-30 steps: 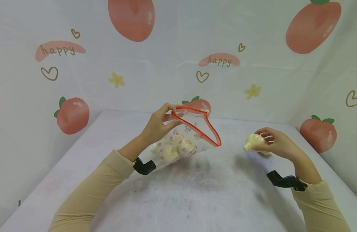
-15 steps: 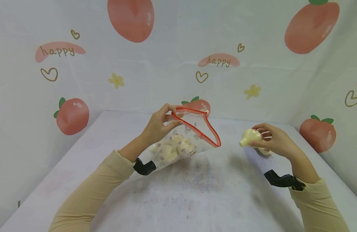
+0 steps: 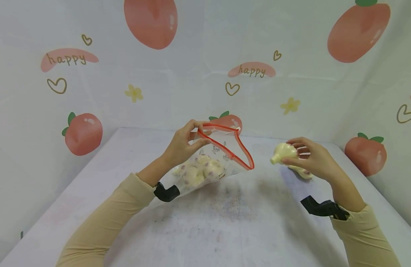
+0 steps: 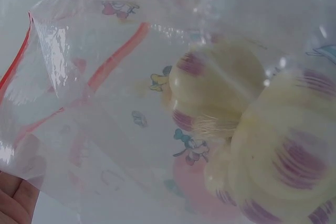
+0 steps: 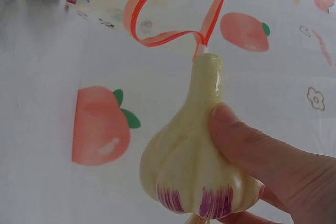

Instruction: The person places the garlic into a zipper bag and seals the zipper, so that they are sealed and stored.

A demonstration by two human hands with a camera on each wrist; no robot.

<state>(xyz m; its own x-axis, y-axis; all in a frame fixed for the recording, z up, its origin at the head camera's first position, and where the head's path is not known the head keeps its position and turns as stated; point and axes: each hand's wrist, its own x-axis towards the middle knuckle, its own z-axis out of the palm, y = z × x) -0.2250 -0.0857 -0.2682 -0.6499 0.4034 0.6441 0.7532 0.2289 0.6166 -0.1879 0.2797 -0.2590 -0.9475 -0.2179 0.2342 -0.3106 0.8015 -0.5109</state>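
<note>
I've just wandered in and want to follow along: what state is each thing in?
Red-rimmed bag: mouth open, tilted, held by the left hand.
Bagged garlic bulbs: bunched together inside.
Held garlic bulb: in the right hand, raised, outside the bag.
Loose garlic bulb: lying on the table, partly hidden.

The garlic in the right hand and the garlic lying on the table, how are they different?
The held garlic is up in the air, while the other garlic lies on the table. The right hand grips the held garlic but not the other garlic. Both are pale, with purplish marks.
</note>
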